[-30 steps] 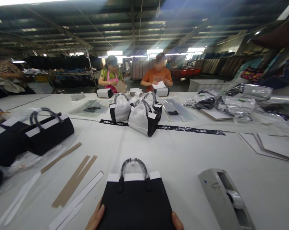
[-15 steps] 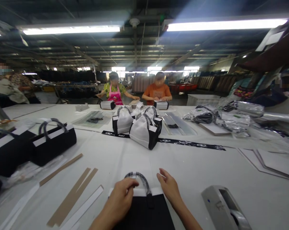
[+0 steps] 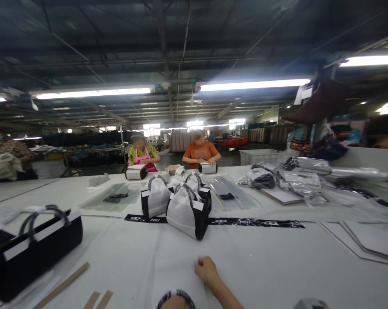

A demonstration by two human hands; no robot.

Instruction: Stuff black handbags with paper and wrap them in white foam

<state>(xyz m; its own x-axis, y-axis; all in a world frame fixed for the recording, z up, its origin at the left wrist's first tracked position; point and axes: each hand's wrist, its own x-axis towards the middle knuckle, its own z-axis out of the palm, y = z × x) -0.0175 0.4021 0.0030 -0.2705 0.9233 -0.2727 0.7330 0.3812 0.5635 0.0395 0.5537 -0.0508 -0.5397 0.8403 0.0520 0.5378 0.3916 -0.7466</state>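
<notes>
My right hand (image 3: 207, 271) is above the table at lower centre, fingers curled closed, slightly blurred; whatever may be in them is hidden. It is beside the edge of a pale white sheet-like piece (image 3: 177, 268). Only a part of my left hand (image 3: 174, 303) shows at the bottom edge, framed by the curved, plastic-wrapped bag handle (image 3: 185, 295); its fingers are out of sight. The body of that bag is below the view. Farther forward stand several white-and-black handbags (image 3: 185, 214) with wrapped handles.
A black handbag (image 3: 46, 244) is at left, near brown strips (image 3: 65, 285). A black printed ribbon (image 3: 255, 222) crosses the table behind. White boards (image 3: 371, 240) and plastic-wrapped bundles (image 3: 297, 182) lie right. A grey dispenser (image 3: 310, 304) peeks in below. Two co-workers (image 3: 200, 150) work opposite.
The view has tilted up, so the bag and my left hand have dropped mostly out of frame. My right hand has gone from spread fingers to curled ones.
</notes>
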